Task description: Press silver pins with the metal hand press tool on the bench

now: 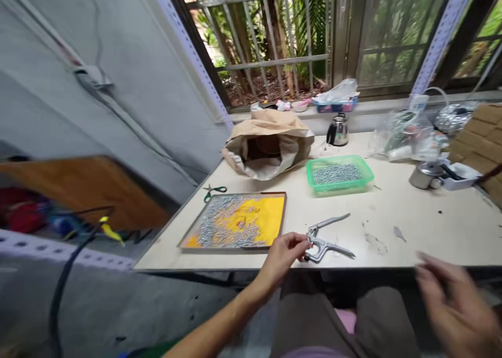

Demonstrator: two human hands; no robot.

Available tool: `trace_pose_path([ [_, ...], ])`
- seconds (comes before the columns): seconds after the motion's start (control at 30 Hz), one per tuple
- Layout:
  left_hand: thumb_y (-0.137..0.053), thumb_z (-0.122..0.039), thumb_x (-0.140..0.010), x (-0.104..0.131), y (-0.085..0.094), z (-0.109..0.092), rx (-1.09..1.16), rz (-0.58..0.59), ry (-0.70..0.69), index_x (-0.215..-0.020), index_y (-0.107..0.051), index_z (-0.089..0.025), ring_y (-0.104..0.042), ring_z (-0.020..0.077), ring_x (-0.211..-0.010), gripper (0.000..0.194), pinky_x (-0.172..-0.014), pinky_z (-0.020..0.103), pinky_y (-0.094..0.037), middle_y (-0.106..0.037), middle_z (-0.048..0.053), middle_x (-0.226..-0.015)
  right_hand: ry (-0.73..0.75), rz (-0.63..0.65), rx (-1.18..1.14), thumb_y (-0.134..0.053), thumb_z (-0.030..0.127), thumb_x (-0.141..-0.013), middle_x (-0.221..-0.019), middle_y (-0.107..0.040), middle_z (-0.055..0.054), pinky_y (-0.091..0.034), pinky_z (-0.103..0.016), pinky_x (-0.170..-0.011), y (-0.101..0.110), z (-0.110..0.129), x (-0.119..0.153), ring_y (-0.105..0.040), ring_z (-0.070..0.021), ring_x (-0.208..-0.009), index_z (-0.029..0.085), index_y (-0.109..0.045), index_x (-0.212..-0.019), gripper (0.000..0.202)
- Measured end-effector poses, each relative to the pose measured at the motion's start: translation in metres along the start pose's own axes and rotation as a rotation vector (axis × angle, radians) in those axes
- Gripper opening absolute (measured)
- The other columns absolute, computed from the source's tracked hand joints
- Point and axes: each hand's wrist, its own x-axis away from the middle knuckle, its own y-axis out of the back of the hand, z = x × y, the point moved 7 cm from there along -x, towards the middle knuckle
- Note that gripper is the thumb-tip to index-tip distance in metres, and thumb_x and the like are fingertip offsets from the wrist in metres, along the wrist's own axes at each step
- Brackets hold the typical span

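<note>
My left hand has its fingers pinched at the head of a metal plier-like tool, whose handles lie spread toward the right. My right hand is blurred, past the table's front edge on the right, fingers apart and holding nothing visible. A shallow framed tray left of the tool holds a yellow picture partly covered with small silvery pieces. Behind the tool stands a green plastic container filled with similar silvery pieces.
Green-handled scissors lie behind the tray. An open brown paper bag, a metal pot, a metal cup and a white box stand farther back on the table, below a barred window.
</note>
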Motion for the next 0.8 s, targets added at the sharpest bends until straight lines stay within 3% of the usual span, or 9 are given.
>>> trace_pose_path([
  [0.07, -0.073, -0.041, -0.057, -0.009, 0.012, 0.002, -0.069, -0.028, 0.047, -0.073, -0.065, -0.011, -0.049, 0.0082, -0.050, 0.035, -0.049, 0.020, -0.040, -0.059, 0.000, -0.060, 0.192, 0.163, -0.068, -0.048, 0.031, -0.092, -0.093, -0.064, -0.004, -0.049, -0.034, -0.077, -0.054, 0.014, -0.012, -0.059, -0.0186, -0.086, 0.024, -0.063, -0.106, 0.021],
  [0.13, -0.070, -0.038, -0.059, -0.016, 0.011, 0.011, -0.131, -0.007, 0.115, -0.071, -0.064, -0.011, -0.047, 0.0078, -0.047, 0.029, -0.047, 0.020, -0.038, -0.055, -0.003, -0.054, 0.349, 0.308, -0.044, -0.045, 0.026, -0.093, -0.089, -0.063, -0.005, -0.047, -0.033, -0.073, -0.100, 0.027, -0.015, -0.057, -0.0189, -0.082, 0.022, -0.062, -0.107, 0.023],
  [0.27, -0.064, -0.034, -0.065, -0.027, 0.000, 0.032, -0.234, 0.074, 0.214, -0.066, -0.061, -0.012, -0.042, 0.0072, -0.041, 0.021, -0.044, 0.020, -0.035, -0.048, -0.006, -0.044, 0.440, 0.483, 0.141, -0.046, 0.018, -0.091, -0.089, -0.063, -0.007, -0.042, -0.033, -0.069, -0.155, 0.029, -0.010, -0.052, -0.0201, -0.080, 0.018, -0.061, -0.107, 0.022],
  [0.47, -0.063, -0.039, -0.067, -0.042, -0.002, 0.047, -0.359, 0.143, 0.303, -0.057, -0.056, -0.015, -0.035, 0.0060, -0.035, 0.028, -0.039, 0.020, -0.029, -0.043, -0.007, -0.038, 0.440, 0.593, 0.208, -0.057, 0.018, -0.086, -0.079, -0.059, -0.003, -0.033, -0.031, -0.068, -0.175, 0.015, -0.010, -0.047, -0.0185, -0.076, 0.020, -0.063, -0.085, 0.006],
  [0.8, -0.068, -0.042, -0.061, -0.043, -0.004, 0.055, -0.401, 0.206, 0.447, -0.052, -0.051, -0.016, -0.032, 0.0052, -0.033, 0.032, -0.038, 0.021, -0.023, -0.040, -0.008, -0.036, 0.494, 0.537, 0.202, -0.055, 0.014, -0.086, -0.073, -0.055, -0.002, -0.027, -0.031, -0.064, -0.175, 0.017, -0.014, -0.043, -0.0183, -0.072, 0.020, -0.056, -0.074, 0.014],
])
